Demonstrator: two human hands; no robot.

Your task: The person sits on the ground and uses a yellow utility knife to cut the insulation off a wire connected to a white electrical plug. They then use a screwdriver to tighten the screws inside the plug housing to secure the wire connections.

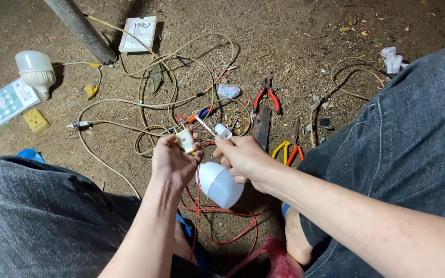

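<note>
My left hand (172, 160) pinches a small cream plastic electrical fitting (185, 140) between thumb and fingers. My right hand (243, 157) grips a screwdriver (204, 126) with a white shaft, its tip pointing at the fitting. A white bulb (219, 184) hangs just below both hands, tucked against the right palm. Red wires (217, 213) trail down from the hands toward my feet. Both forearms reach in from below, between my knees in grey jeans.
On the dirt ground lie tangled cream cables (155, 103), red-handled pliers (267, 98), yellow and red cutters (289, 150), a second white bulb (36, 72), its box (3, 104), a yellow socket (36, 120), a white switch plate (139, 33) and a grey pole (81, 28).
</note>
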